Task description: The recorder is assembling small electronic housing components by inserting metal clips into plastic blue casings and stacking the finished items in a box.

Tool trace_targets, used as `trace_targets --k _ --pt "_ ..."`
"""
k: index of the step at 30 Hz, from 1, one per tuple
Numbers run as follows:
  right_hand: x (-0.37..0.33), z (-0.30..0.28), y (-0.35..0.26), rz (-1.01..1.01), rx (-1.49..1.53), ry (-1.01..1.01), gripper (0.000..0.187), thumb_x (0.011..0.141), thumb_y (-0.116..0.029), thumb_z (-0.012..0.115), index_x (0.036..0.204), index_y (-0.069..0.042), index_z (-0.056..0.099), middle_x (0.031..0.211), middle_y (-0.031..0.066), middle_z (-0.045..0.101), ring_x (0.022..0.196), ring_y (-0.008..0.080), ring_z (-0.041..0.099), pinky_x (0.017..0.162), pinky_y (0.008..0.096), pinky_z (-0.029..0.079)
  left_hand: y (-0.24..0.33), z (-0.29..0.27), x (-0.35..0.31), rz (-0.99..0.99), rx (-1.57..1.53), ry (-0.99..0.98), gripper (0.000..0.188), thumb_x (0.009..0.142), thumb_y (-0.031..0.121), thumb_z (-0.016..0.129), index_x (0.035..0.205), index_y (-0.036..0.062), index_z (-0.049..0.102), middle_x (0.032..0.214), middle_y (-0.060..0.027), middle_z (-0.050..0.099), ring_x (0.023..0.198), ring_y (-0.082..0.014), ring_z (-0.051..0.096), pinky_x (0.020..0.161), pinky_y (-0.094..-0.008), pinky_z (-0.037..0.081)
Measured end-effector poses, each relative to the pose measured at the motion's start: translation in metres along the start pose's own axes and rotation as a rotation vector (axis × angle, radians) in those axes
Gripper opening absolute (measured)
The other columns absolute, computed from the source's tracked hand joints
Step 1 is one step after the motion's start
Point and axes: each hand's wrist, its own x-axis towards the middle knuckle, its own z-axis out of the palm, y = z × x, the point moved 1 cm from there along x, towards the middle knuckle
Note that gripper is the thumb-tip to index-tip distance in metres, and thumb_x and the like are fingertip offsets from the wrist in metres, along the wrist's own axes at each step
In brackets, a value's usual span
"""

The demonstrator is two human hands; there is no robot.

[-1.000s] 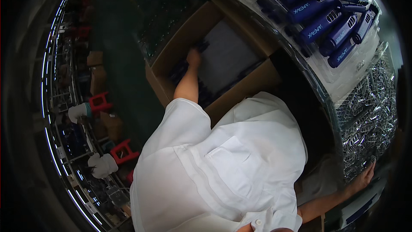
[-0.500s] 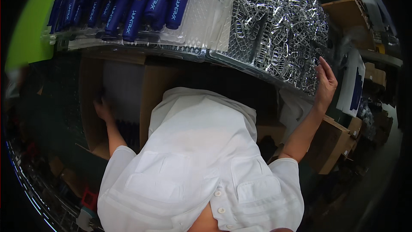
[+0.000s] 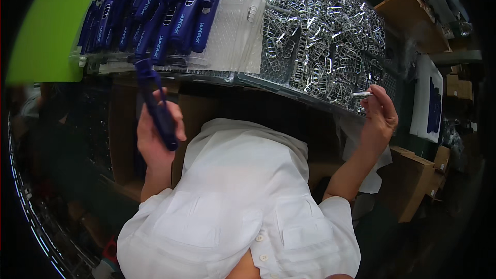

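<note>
My left hand (image 3: 154,147) is closed around a dark blue plastic handle (image 3: 158,106), held tilted in front of the bench's edge. Between the fingertips of my right hand (image 3: 381,119) is a small shiny metal loop (image 3: 361,94), seen edge-on. That hand is at the near right corner of a clear tray (image 3: 281,83) heaped with similar oval metal loops (image 3: 330,31). Many blue handles (image 3: 181,26) lie piled at the far left, several with silver oval loops set in them.
An open cardboard box (image 3: 121,139) stands below the bench on the left. A bright green panel (image 3: 46,36) borders the handles. On the right are more cardboard boxes (image 3: 408,181) and a white sheet with blue handles (image 3: 428,98).
My left hand has come up out of the cardboard box, bringing a blue handle. My right hand has drawn back slightly from the heap, with a metal loop now showing in its fingers.
</note>
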Motion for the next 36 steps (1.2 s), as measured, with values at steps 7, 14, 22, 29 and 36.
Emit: trace_targets --k 7,14,22,29,36 --pt "-0.044 0.061 -0.063 -0.144 -0.082 -0.325 0.022 0.082 0.014 0.072 0.1 0.001 0.072 0.114 0.0158 0.064 0.099 0.018 0.062 0.086 0.0279 0.051 -0.078 0.107 0.032 -0.563 0.067 -0.61 0.05 0.099 0.013 0.059 0.147 0.0015 0.049 0.103 -0.0094 0.068 0.072 -0.0099 0.063 0.061 -0.0255 0.053" --pt "-0.055 0.091 -0.058 -0.276 -0.54 -0.292 0.017 0.08 0.007 0.076 0.095 -0.001 0.073 0.138 0.0175 0.06 0.126 0.0311 0.061 0.099 0.04 0.049 -0.082 0.119 0.024 -0.522 0.244 -0.653 0.045 0.099 0.003 0.052 0.144 0.0025 0.052 0.099 -0.0044 0.07 0.074 -0.0067 0.062 0.064 -0.0241 0.053" --pt "-0.055 0.109 -0.049 -0.29 -0.67 -0.354 0.014 0.08 0.01 0.075 0.09 0.002 0.07 0.135 0.0191 0.063 0.125 0.0328 0.063 0.097 0.0364 0.052 -0.085 0.116 0.024 -0.466 0.277 -0.645 0.046 0.096 0.001 0.049 0.142 0.0009 0.054 0.097 -0.0055 0.069 0.071 -0.0079 0.061 0.064 -0.0253 0.053" --pt "-0.054 0.115 -0.029 -0.303 -0.661 -0.387 0.013 0.081 0.012 0.073 0.087 0.003 0.065 0.128 0.0181 0.065 0.113 0.0291 0.066 0.089 0.0352 0.055 -0.093 0.108 0.028 -0.468 0.269 -0.61 0.044 0.094 0.003 0.05 0.137 -0.0008 0.056 0.091 -0.0059 0.069 0.066 -0.0092 0.06 0.061 -0.0266 0.052" --pt "-0.059 0.118 -0.016 -0.304 -0.634 -0.39 0.02 0.084 0.012 0.07 0.1 0.003 0.062 0.129 0.0177 0.064 0.118 0.0294 0.065 0.09 0.0366 0.056 -0.103 0.099 0.028 -0.448 0.346 -0.604 0.041 0.101 0.006 0.056 0.141 0.0002 0.055 0.091 -0.0041 0.07 0.066 -0.0061 0.059 0.058 -0.023 0.049"
